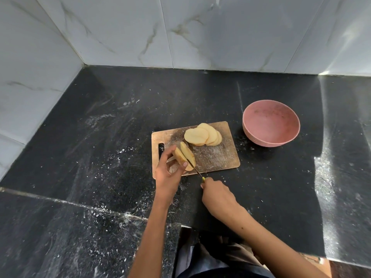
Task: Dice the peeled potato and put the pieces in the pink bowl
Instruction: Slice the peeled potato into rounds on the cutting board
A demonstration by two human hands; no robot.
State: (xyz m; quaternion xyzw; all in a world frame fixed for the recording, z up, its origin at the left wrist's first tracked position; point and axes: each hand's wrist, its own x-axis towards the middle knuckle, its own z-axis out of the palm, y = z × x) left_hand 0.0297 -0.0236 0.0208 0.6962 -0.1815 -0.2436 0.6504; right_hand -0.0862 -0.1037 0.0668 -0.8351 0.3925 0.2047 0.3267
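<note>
A wooden cutting board (216, 157) lies on the black counter. Near its front left, my left hand (167, 171) grips the uncut end of the peeled potato (180, 157), thumb and fingers curled round it. A thin knife (193, 167) sits in a cut through that piece, a fresh slice (188, 153) leaning to its right. My right hand (217, 193) holds the knife's handle just off the board's front edge. Several flat potato slices (202, 136) overlap at the board's back. The pink bowl (271, 125) stands to the right of the board, with nothing in it.
The black stone counter (100, 137) carries white specks and smears. Marble-tiled walls (180, 31) close the back and left side. The counter's front edge steps inward near my body.
</note>
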